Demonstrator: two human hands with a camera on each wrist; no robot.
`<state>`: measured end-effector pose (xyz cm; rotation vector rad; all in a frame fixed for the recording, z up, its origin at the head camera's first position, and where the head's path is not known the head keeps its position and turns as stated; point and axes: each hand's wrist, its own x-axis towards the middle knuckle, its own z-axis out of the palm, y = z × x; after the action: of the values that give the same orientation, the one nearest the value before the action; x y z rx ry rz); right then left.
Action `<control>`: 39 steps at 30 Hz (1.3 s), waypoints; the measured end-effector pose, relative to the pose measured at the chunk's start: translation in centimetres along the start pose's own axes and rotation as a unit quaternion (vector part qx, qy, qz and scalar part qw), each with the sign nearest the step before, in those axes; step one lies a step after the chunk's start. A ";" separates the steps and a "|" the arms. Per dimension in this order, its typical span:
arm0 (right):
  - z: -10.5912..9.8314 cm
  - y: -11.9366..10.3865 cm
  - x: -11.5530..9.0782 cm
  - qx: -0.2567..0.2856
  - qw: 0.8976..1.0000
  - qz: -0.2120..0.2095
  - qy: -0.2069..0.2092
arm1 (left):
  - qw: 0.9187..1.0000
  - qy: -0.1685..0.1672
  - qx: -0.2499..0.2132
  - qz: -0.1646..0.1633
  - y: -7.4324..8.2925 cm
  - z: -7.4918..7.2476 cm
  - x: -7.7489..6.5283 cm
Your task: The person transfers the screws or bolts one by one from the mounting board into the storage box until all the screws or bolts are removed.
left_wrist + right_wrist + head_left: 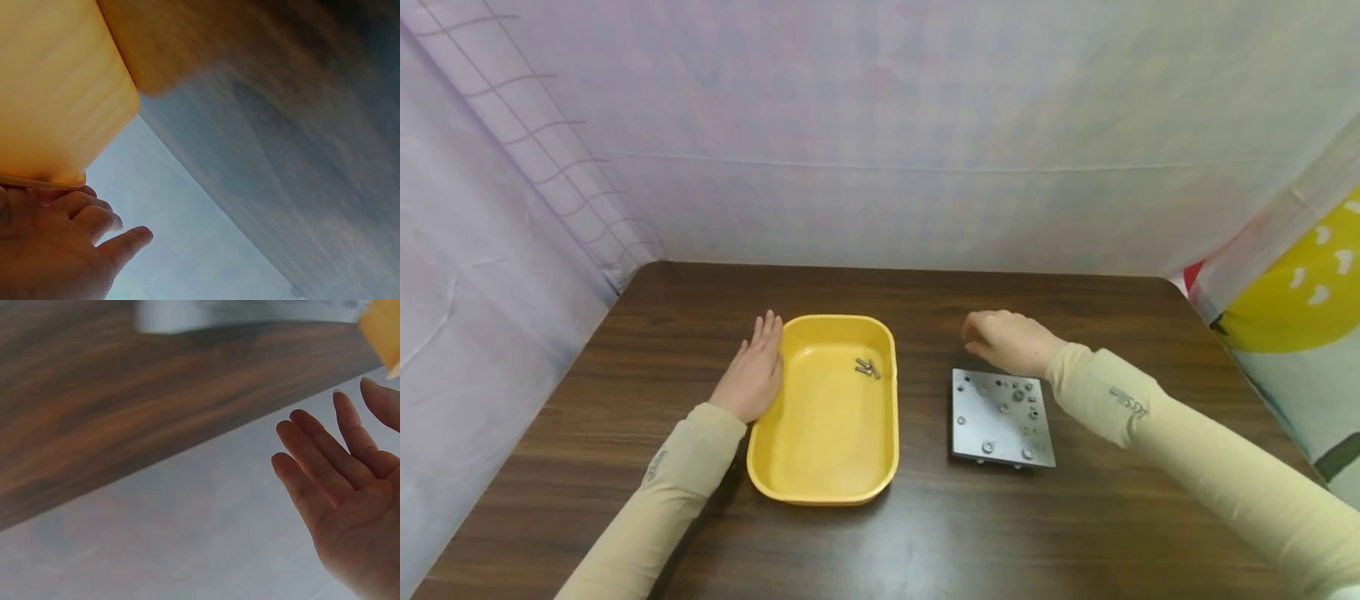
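Observation:
My left hand lies along the left rim of a yellow plastic tray, its fingers extended toward the far edge. In the left wrist view the fingers of that hand show beside the tray's wall. Several small metal screws lie in the tray near its right side. My right hand hovers just beyond a square metal plate with holes and fasteners in it. Seen from the right wrist, the palm is bare and the fingers are loosely extended.
The brown wooden table carries the tray and the plate, with a strip of wood between them. A pale curtain hangs behind the far edge. Another curtain with a yellow print hangs at the right.

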<state>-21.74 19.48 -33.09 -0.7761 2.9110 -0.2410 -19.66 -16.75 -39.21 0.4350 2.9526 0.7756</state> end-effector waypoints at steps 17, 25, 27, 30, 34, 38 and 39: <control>1.5 4.1 -6.6 0.029 0.998 0.054 -0.011 | 1.000 0.001 -0.002 0.002 -0.4 0.1 -0.2; 2.1 3.9 -7.2 0.030 0.997 0.066 0.006 | 1.000 0.002 -0.006 0.001 -0.4 0.1 0.0; 2.3 3.8 -7.2 0.030 0.997 0.067 0.016 | 1.000 0.000 -0.009 -0.001 -0.4 0.1 0.0; 2.5 3.9 -7.3 0.029 0.997 0.063 0.032 | 1.000 0.000 -0.008 -0.002 -0.4 0.2 0.0; 2.7 3.8 -7.4 0.025 0.997 0.056 0.048 | 1.000 0.002 -0.007 -0.003 -0.4 0.2 0.0; 2.9 3.6 -7.4 0.019 0.997 0.050 0.055 | 1.000 0.003 -0.008 -0.003 -0.4 0.1 0.0; 3.0 3.6 -7.4 0.018 0.997 0.050 0.055 | 1.000 0.004 -0.008 -0.002 -0.4 0.1 0.0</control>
<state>-16.64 25.89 -36.11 -0.6287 3.0291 -0.3347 -19.70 -17.06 -39.51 0.4254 2.9509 0.8020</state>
